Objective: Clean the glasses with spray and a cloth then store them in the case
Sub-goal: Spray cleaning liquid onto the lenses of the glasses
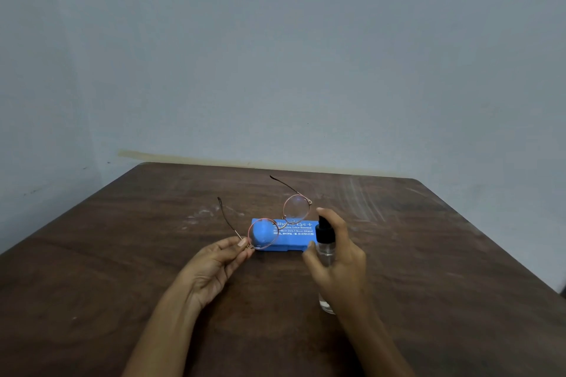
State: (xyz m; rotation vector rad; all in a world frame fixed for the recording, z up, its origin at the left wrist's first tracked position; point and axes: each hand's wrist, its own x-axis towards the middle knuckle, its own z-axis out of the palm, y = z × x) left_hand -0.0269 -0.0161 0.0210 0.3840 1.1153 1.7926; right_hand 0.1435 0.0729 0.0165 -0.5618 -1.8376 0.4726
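Left hand [219, 260] pinches the round wire-rimmed glasses [277, 223] by one lens rim above the blue case [283, 240] on the bench [122, 269], right hand [340, 257] clamps the spray bottle [325, 249]; that thin one-point hold risks twisting the frame, and overspray could wet the case.

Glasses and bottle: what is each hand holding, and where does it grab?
The left hand pinches the glasses at the rim's outer corner by the hinge. The right hand wraps the spray bottle around its clear body, one finger on the black nozzle.
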